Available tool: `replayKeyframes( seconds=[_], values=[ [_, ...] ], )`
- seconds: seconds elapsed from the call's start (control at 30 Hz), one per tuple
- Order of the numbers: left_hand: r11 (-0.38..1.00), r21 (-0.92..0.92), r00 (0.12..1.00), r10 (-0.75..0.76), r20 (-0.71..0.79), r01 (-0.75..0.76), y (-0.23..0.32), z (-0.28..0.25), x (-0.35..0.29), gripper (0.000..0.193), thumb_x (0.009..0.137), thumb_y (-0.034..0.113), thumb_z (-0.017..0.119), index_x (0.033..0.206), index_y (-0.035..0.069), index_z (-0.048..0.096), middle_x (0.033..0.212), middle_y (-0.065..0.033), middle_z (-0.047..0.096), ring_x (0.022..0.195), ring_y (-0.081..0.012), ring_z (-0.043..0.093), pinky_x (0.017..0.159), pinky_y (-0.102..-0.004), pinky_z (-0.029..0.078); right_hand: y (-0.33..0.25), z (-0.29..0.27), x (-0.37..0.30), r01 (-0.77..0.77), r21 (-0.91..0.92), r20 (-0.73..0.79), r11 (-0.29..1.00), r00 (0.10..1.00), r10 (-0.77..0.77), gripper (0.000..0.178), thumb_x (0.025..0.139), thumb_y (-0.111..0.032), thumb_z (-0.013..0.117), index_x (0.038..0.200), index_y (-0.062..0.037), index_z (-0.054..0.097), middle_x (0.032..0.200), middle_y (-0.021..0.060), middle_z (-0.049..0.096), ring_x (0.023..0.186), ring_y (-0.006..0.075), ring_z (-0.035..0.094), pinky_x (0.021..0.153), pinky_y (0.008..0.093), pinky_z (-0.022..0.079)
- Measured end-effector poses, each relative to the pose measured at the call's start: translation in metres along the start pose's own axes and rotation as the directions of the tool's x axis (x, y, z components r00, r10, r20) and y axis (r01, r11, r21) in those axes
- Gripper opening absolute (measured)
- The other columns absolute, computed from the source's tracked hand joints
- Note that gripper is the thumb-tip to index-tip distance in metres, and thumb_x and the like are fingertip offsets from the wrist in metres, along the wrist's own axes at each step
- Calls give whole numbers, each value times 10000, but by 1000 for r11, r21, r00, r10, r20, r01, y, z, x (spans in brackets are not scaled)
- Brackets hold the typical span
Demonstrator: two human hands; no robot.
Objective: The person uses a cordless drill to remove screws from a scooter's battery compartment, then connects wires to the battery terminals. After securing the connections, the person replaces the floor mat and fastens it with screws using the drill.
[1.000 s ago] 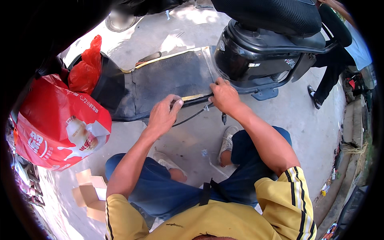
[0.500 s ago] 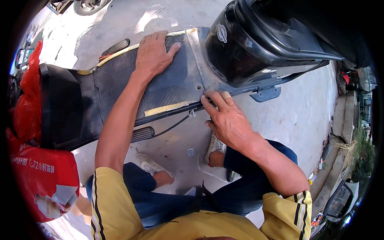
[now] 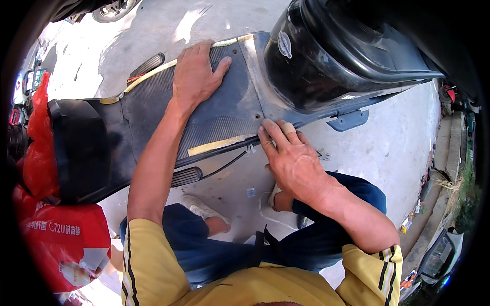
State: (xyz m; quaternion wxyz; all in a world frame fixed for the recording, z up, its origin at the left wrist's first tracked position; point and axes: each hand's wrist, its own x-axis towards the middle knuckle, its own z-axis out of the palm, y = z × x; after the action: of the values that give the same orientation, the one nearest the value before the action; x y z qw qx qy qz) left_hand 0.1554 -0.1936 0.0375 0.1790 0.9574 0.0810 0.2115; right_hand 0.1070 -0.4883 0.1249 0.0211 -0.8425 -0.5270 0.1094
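The scooter's footboard (image 3: 229, 102) lies between the person's hands. The left hand (image 3: 196, 76) is spread flat, fingers at the footboard's far edge, thumb apart; the right hand (image 3: 296, 158) rests its fingertips on the near edge, and whether its thumb presses anything I cannot tell. If the hands bear unevenly, the footboard might shift, since its holes look empty of screws; a fingertip could scrape on the ragged yellow strip (image 3: 217, 145), and the cable (image 3: 227, 164) below the near edge could snag on a leg. Ridged and dusty, the footboard stands over pale concrete (image 3: 367, 153); a red bag (image 3: 66, 239) hangs off its left end, and a curb (image 3: 444, 148) runs well to its right.
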Motion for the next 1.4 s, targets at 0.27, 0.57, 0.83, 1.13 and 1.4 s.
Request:
replayKeyframes(
  seconds=[0.27, 0.57, 0.83, 1.13, 1.4],
  values=[
    [1000, 7, 1000, -10, -23, 11, -1, 3, 7, 578, 989, 437, 703, 1380, 18, 638, 1295, -222, 699, 1255, -403, 624, 1104, -501, 472, 7, -4, 8, -39, 132, -70, 991, 996, 49, 624, 828, -111, 811, 1384, 87, 609, 1456, 180, 520, 1371, 356, 515, 1103, 433, 519],
    [993, -117, 998, 12, 66, -4, -2, 3, -8, 640, 978, 408, 694, 1450, -12, 590, 1474, -271, 601, 1416, -407, 535, 1221, -475, 398, 5, 25, -3, -11, 110, -190, 994, 981, 31, 586, 852, -98, 824, 1390, 21, 626, 1471, 140, 548, 1362, 367, 551, 1134, 443, 515],
    [930, -314, 948, 259, 185, -192, -20, -34, -84, 666, 987, 376, 698, 1513, 0, 539, 1661, -272, 403, 1549, -470, 350, 1304, -513, 270, 6, 16, 5, -45, 83, -119, 996, 991, 55, 553, 903, -121, 815, 1419, 8, 663, 1579, 133, 525, 1458, 360, 505, 1189, 464, 471],
    [788, -267, 606, 603, 519, -555, 11, -96, -301, 226, 832, 105, 724, 1054, 65, 700, 1017, -72, 660, 934, -266, 672, 777, -391, 599, -5, 5, 24, -84, 10, 0, 996, 996, 84, 542, 932, -166, 799, 1406, 59, 664, 1642, 177, 489, 1512, 372, 463, 1254, 446, 393],
    [921, 226, 615, -380, 691, 316, -149, 20, -414, 199, 968, 162, 682, 1135, 54, 690, 1193, -216, 705, 1104, -417, 712, 938, -520, 584, -9, 10, 20, -78, 24, -106, 997, 991, 80, 410, 888, -150, 814, 1205, 98, 735, 1584, 208, 542, 1419, 412, 541, 1180, 464, 467]
  ],
)
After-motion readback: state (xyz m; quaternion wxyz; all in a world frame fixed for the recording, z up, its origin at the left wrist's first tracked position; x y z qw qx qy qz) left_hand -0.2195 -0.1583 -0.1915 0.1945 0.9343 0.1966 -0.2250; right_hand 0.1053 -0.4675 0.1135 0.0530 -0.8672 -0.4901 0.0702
